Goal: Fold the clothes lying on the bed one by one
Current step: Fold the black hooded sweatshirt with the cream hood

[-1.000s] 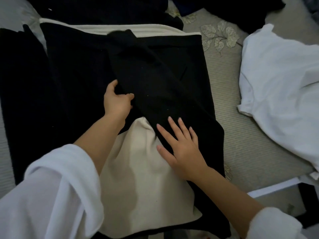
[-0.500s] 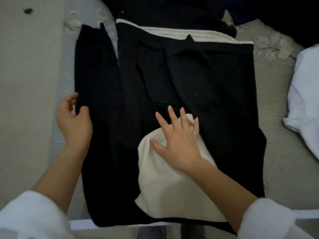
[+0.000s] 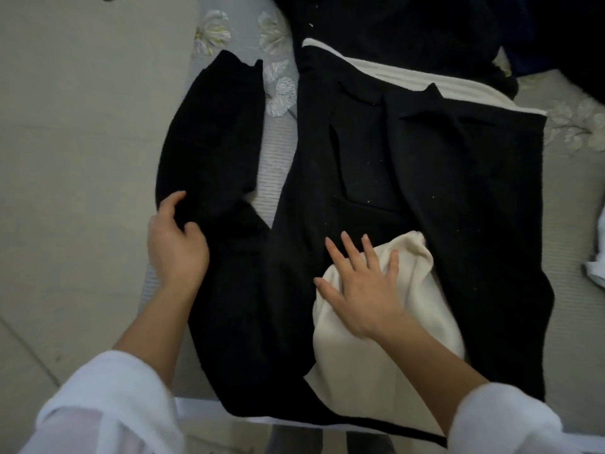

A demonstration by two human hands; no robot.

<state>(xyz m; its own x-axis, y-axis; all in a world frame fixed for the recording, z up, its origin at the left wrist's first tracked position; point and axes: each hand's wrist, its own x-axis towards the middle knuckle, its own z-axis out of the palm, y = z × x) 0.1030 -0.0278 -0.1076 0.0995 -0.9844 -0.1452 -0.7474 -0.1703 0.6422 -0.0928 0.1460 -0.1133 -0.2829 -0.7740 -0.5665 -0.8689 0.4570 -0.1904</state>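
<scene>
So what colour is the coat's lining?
Cream lining, clearest in the head view, beneath the right hand.

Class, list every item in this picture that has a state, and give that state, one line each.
Black woollen coat: spread flat on the bed.
Coat's black sleeve: stretched out sideways, not folded in.
Coat's cream lining: exposed near the hem.
Left hand: grips the sleeve's edge.
Right hand: fingers straight, pressing on the lining.
White garment: rumpled, mostly out of frame.
Dark clothes pile: heaped, unfolded.
</scene>
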